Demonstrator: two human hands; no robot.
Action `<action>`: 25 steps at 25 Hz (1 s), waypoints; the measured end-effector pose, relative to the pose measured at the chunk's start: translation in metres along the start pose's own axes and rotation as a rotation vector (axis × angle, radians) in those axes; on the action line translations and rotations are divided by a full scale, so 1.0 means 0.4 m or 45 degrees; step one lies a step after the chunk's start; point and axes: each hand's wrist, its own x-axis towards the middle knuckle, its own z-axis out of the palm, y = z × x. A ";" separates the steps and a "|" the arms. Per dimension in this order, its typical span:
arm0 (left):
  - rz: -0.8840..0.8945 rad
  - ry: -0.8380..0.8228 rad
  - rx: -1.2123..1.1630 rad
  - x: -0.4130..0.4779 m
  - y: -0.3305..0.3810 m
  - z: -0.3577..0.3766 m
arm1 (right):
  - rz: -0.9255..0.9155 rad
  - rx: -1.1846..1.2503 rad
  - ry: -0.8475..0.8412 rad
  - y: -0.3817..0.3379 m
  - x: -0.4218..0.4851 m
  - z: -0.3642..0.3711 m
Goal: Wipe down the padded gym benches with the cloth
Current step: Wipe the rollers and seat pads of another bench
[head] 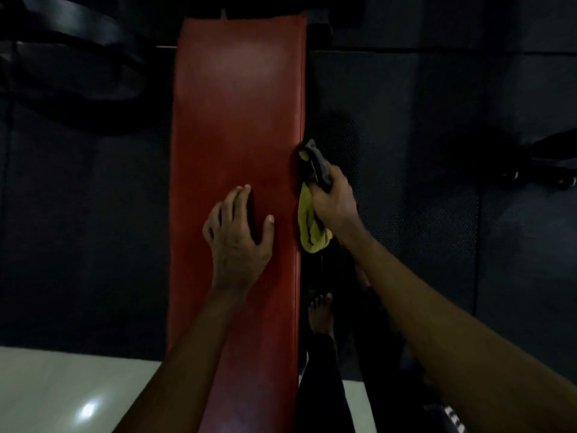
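The right hand (335,204) gripped a bunched yellow-and-grey cloth (312,232) against the right side edge of the long red padded bench (237,120), while the left hand (237,235) rested on the pad, fingers spread, holding nothing. The cloth's loosely dangling tail might have slipped off the edge and skipped the seam. Counted: one bench, one cloth, two hands.

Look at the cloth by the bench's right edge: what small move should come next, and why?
Probably slide the right hand and its cloth forward along the right side edge of the bench. The cloth sits bunched against that edge about midway, the far stretch lies ahead, and the left hand rests flat on the pad, bracing.
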 end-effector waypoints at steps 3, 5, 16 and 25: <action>0.102 -0.041 0.068 0.094 -0.001 -0.009 | 0.118 0.090 -0.158 0.044 -0.045 -0.017; 0.152 -0.038 0.094 0.109 -0.007 0.000 | 0.162 0.110 -0.238 0.071 -0.074 -0.025; 0.097 0.008 -0.066 0.187 0.020 0.013 | 0.028 -0.047 -0.127 -0.071 0.118 -0.051; 0.138 0.101 -0.027 0.412 0.072 0.034 | -0.106 -0.027 -0.025 -0.159 0.251 -0.058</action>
